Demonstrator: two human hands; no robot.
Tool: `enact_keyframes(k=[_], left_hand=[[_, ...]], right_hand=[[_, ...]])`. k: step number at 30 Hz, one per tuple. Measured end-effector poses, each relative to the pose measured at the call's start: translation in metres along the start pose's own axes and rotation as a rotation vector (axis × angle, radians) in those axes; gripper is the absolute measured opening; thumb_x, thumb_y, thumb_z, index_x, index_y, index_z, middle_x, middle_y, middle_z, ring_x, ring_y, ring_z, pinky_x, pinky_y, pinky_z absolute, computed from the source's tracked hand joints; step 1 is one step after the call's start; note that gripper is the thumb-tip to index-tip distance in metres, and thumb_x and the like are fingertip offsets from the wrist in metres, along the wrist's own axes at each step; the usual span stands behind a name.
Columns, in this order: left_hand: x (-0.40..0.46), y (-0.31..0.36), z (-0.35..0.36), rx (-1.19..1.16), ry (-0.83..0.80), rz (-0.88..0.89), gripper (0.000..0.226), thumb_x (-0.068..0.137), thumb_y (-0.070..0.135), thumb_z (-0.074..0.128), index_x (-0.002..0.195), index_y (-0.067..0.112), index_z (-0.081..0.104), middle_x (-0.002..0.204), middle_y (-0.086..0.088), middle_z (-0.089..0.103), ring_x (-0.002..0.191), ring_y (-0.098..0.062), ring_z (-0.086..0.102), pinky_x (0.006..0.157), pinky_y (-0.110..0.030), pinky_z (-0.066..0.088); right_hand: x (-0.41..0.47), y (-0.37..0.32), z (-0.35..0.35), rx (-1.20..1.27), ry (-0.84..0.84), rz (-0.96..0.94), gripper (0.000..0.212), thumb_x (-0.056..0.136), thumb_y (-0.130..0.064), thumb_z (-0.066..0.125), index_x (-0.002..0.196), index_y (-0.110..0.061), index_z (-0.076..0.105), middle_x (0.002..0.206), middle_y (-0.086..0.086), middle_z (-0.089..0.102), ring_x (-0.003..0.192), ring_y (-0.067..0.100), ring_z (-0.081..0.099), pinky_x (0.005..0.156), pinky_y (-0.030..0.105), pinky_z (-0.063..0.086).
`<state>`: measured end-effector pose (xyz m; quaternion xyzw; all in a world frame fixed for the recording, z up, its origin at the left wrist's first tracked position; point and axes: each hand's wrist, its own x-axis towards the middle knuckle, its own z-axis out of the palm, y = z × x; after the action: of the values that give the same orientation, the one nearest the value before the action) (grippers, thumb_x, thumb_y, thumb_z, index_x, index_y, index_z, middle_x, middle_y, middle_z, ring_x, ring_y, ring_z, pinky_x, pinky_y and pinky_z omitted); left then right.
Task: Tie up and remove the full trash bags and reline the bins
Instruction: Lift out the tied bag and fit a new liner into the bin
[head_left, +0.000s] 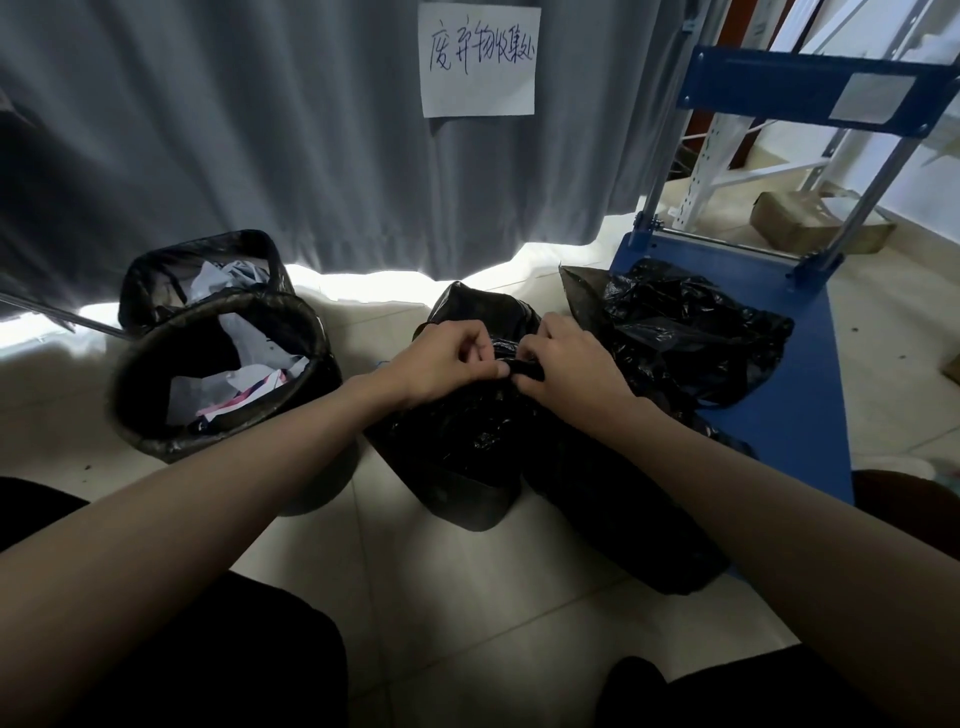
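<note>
Both bare forearms are extended forward from the lower corners of the view and converge toward the middle. The left hand (445, 364) is seen back-up, fingers curled under, thumb laid toward the right and pinched against gathered black plastic. The right hand (563, 364) is seen back-up just beside it, fingers curled down onto the same twisted plastic. The two hands are nearly touching at the thumbs. Wrists are held roughly straight. Dark-clothed knees are seen below.

bins (218, 374) left of bag (467, 447), cart (769, 364) right
</note>
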<state>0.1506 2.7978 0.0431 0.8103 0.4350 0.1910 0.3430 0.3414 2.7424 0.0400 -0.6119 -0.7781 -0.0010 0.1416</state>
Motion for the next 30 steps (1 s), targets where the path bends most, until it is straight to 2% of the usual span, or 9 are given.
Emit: enact_keyframes(k=[5, 10, 13, 16, 20, 24, 25, 28, 30], left_hand=[[-0.002, 0.006, -0.003, 0.051, 0.002, 0.028, 0.018, 0.084, 0.031, 0.073, 0.077, 0.020, 0.060, 0.067, 0.009, 0.061, 0.061, -0.003, 0.053, 0.064, -0.020, 0.043], [-0.005, 0.009, -0.008, 0.055, -0.074, -0.039, 0.031, 0.073, 0.014, 0.081, 0.088, 0.016, 0.055, 0.076, 0.003, 0.060, 0.068, -0.012, 0.055, 0.071, -0.032, 0.048], [-0.010, 0.011, -0.011, 0.066, -0.178, -0.099, 0.042, 0.069, 0.013, 0.086, 0.098, 0.012, 0.055, 0.076, 0.002, 0.060, 0.062, -0.010, 0.055, 0.057, -0.021, 0.044], [-0.014, 0.013, -0.016, 0.024, -0.288, -0.141, 0.038, 0.070, 0.013, 0.086, 0.098, 0.009, 0.060, 0.075, 0.000, 0.060, 0.056, -0.008, 0.056, 0.047, -0.016, 0.042], [-0.018, 0.014, -0.019, -0.050, -0.273, -0.145, 0.034, 0.069, 0.015, 0.086, 0.095, 0.010, 0.064, 0.069, 0.002, 0.063, 0.060, -0.012, 0.061, 0.058, -0.025, 0.050], [-0.020, 0.019, -0.022, -0.136, -0.226, -0.173, 0.039, 0.065, 0.044, 0.087, 0.089, 0.017, 0.071, 0.064, 0.008, 0.064, 0.059, -0.007, 0.060, 0.058, -0.019, 0.048], [-0.020, 0.020, -0.023, -0.127, -0.217, -0.172, 0.037, 0.064, 0.045, 0.086, 0.085, 0.018, 0.072, 0.063, 0.009, 0.064, 0.058, -0.005, 0.059, 0.058, -0.017, 0.047], [-0.020, 0.022, -0.020, 0.086, -0.170, -0.120, 0.021, 0.067, 0.029, 0.087, 0.078, 0.020, 0.072, 0.062, 0.010, 0.065, 0.056, 0.001, 0.058, 0.060, -0.014, 0.043], [-0.021, 0.024, -0.015, 0.287, -0.080, -0.063, 0.017, 0.069, 0.026, 0.084, 0.076, 0.024, 0.069, 0.066, 0.012, 0.064, 0.065, -0.003, 0.061, 0.064, -0.021, 0.044]], right_hand=[[-0.001, -0.001, -0.007, 0.034, 0.054, 0.102, 0.018, 0.089, -0.021, 0.059, 0.104, -0.010, 0.063, 0.106, 0.007, 0.046, 0.101, 0.023, 0.048, 0.066, 0.035, 0.045], [-0.004, 0.002, -0.012, 0.126, -0.055, 0.024, 0.023, 0.083, -0.001, 0.057, 0.101, -0.013, 0.055, 0.099, 0.004, 0.053, 0.097, 0.023, 0.048, 0.075, 0.041, 0.048], [-0.005, 0.001, -0.013, 0.169, -0.144, -0.041, 0.016, 0.084, -0.006, 0.060, 0.095, -0.016, 0.055, 0.090, -0.001, 0.057, 0.092, 0.023, 0.052, 0.076, 0.040, 0.046], [-0.008, -0.001, -0.013, 0.185, -0.227, -0.065, 0.010, 0.088, -0.015, 0.063, 0.096, -0.019, 0.059, 0.095, -0.004, 0.060, 0.094, 0.018, 0.055, 0.079, 0.039, 0.048], [-0.012, 0.001, -0.011, 0.129, -0.316, -0.062, 0.012, 0.087, -0.014, 0.062, 0.090, -0.021, 0.053, 0.098, -0.002, 0.059, 0.095, 0.022, 0.057, 0.080, 0.042, 0.049], [-0.018, 0.008, -0.010, 0.072, -0.322, -0.012, 0.017, 0.083, -0.009, 0.060, 0.086, -0.018, 0.046, 0.096, 0.004, 0.057, 0.091, 0.028, 0.054, 0.078, 0.046, 0.048], [-0.018, 0.009, -0.011, 0.055, -0.324, 0.001, 0.019, 0.083, -0.010, 0.061, 0.087, -0.018, 0.044, 0.095, 0.005, 0.057, 0.089, 0.029, 0.055, 0.077, 0.046, 0.048], [-0.020, 0.009, -0.011, 0.017, -0.286, -0.037, 0.022, 0.081, -0.025, 0.065, 0.089, -0.021, 0.045, 0.090, 0.002, 0.059, 0.087, 0.027, 0.055, 0.076, 0.036, 0.041], [-0.022, 0.002, -0.012, 0.034, -0.206, -0.092, 0.024, 0.080, -0.038, 0.065, 0.094, -0.023, 0.053, 0.085, -0.007, 0.058, 0.086, 0.021, 0.055, 0.077, 0.031, 0.033]])
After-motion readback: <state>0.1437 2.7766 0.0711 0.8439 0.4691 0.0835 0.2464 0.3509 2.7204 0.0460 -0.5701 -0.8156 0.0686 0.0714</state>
